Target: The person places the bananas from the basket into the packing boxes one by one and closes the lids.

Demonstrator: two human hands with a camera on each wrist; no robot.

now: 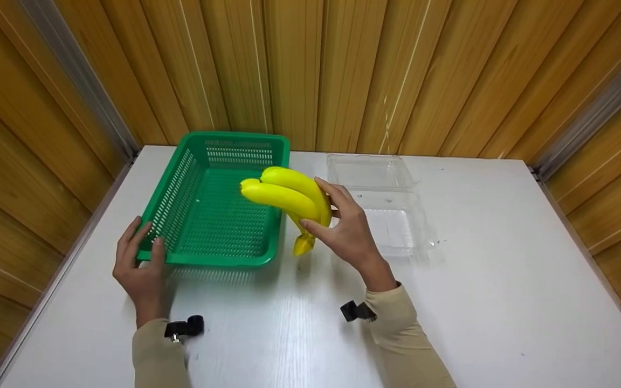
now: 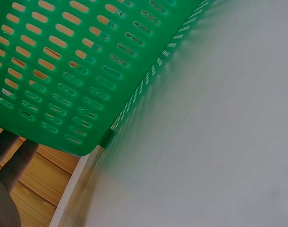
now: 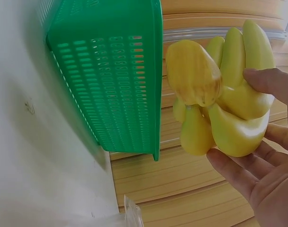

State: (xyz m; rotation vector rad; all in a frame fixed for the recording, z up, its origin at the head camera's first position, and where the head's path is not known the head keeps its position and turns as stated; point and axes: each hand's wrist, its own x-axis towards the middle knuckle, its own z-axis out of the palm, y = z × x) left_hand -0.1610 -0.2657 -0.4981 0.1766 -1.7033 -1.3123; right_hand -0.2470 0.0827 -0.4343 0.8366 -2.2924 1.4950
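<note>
So the banana bunch (image 1: pixel 294 198) is up in the right hand (image 1: pixel 349 231), just off the right side of the green basket (image 1: pixel 213 260). Its long axis runs slantwise: the stem end (image 1: pixel 303 244) hangs down toward the person, while the bananas curve up and over so their tips point left, toward the basket. Fingers and thumb are spread on either side, clamped on the bananas. Head view clearly shows two of them; right wrist view shows more, but they overlap too much for me to count.

The left hand (image 1: pixel 140 269) holds the basket's near left corner — thumb over the near rim, fingers along the left wall. You can see the basket's slotted floor. Right of the bunch there's one clear plastic container (image 1: pixel 388 226), lying open on the white table (image 1: pixel 504 280) in two sections. Final tally: one bunch, one basket, one clear container, two hands.
</note>
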